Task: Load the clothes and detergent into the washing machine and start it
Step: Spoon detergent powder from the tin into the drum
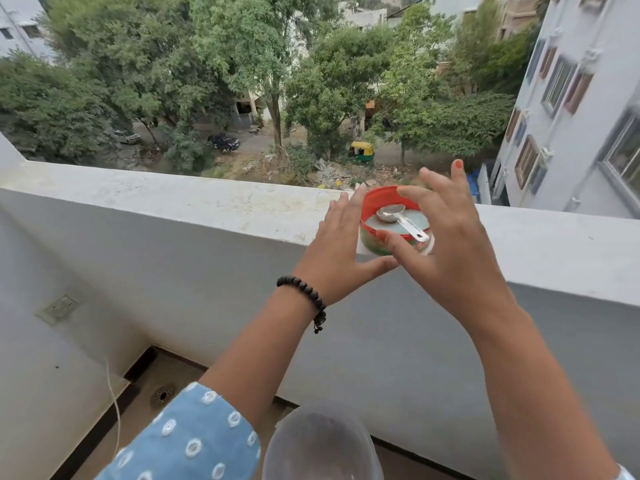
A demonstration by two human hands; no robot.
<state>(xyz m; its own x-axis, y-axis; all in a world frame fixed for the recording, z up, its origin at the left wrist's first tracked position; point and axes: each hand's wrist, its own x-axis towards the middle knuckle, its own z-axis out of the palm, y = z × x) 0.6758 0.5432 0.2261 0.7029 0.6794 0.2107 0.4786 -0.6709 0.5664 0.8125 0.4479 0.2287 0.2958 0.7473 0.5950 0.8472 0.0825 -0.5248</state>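
Blurred at the bottom centre of the frame sits a translucent rounded lid point(322, 445). Above it, right of centre, both hands reach to the parapet ledge point(207, 209). On it stands a red-rimmed detergent tub point(372, 245) (a metal scoop point(398, 220) lies inside). Left hand point(341, 251) cups its near side, fingers straight; right hand point(446, 244) hovers over it, fingers spread apart.

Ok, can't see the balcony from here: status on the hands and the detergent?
Left hand open beside detergent tub. Right hand open over it. Tub on parapet ledge, metal scoop inside. Nothing blocking.
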